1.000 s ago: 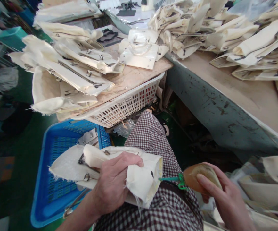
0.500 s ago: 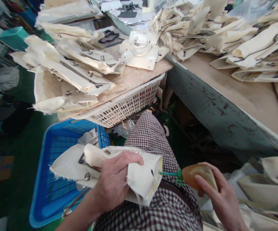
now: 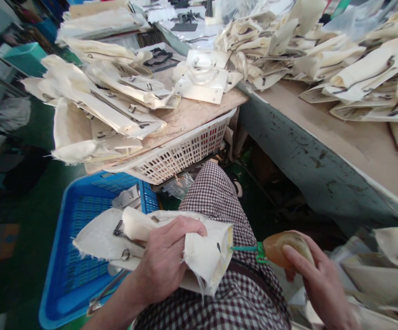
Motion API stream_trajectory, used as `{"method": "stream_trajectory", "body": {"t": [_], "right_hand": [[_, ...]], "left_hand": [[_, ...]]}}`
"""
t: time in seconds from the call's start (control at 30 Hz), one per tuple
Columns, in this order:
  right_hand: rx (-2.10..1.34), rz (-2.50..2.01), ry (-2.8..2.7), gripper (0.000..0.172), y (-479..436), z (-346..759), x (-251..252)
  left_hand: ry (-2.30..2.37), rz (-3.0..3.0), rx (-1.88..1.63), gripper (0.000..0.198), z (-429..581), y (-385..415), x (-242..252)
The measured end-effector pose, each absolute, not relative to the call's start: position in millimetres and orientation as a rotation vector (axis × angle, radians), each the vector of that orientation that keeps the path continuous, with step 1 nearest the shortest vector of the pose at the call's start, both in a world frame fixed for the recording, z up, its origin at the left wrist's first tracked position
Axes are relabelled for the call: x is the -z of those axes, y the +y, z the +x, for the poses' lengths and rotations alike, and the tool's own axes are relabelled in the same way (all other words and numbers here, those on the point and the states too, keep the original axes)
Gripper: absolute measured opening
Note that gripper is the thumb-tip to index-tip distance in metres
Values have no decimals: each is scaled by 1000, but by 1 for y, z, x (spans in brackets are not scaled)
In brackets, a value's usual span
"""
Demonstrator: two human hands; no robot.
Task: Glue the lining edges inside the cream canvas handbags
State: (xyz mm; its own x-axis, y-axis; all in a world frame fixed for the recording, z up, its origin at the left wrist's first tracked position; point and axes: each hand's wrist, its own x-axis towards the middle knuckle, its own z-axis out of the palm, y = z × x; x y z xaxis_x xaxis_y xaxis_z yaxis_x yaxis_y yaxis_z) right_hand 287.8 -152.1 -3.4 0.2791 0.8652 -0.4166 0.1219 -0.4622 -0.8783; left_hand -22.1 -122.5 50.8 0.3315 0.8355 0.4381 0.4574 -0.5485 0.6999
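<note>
My left hand (image 3: 163, 263) is closed around a folded cream canvas bag piece (image 3: 206, 254) with metal rings and a black strap, held over my checked-trousered lap (image 3: 219, 201). My right hand (image 3: 319, 284) grips a brownish squeeze bottle (image 3: 281, 247). Its green nozzle (image 3: 245, 249) points left and touches the open end of the bag piece.
A blue plastic crate (image 3: 71, 256) sits on the green floor at the left. Above it a white basket (image 3: 181, 151) carries a board piled with cream bag pieces (image 3: 99, 105). A long workbench (image 3: 339, 133) on the right holds several more stacks.
The bottle's nozzle has moved left until it meets the bag's open end. My left hand has kept its hold; the view has shifted slightly.
</note>
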Motion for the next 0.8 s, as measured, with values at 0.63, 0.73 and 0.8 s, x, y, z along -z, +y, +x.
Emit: {"method": "stream_trajectory", "body": {"t": [0.63, 0.73, 0.8], "right_hand": [[-1046, -1812, -980, 64, -155, 279, 7], [-1001, -1802, -910, 63, -156, 284, 19], [-1076, -1715, -801, 53, -158, 290, 29]], "left_hand": [[1095, 2219, -1143, 16, -22, -122, -55], [1098, 2198, -1150, 16, -23, -120, -56], [1108, 2197, -1154, 16, -23, -120, -55]]}}
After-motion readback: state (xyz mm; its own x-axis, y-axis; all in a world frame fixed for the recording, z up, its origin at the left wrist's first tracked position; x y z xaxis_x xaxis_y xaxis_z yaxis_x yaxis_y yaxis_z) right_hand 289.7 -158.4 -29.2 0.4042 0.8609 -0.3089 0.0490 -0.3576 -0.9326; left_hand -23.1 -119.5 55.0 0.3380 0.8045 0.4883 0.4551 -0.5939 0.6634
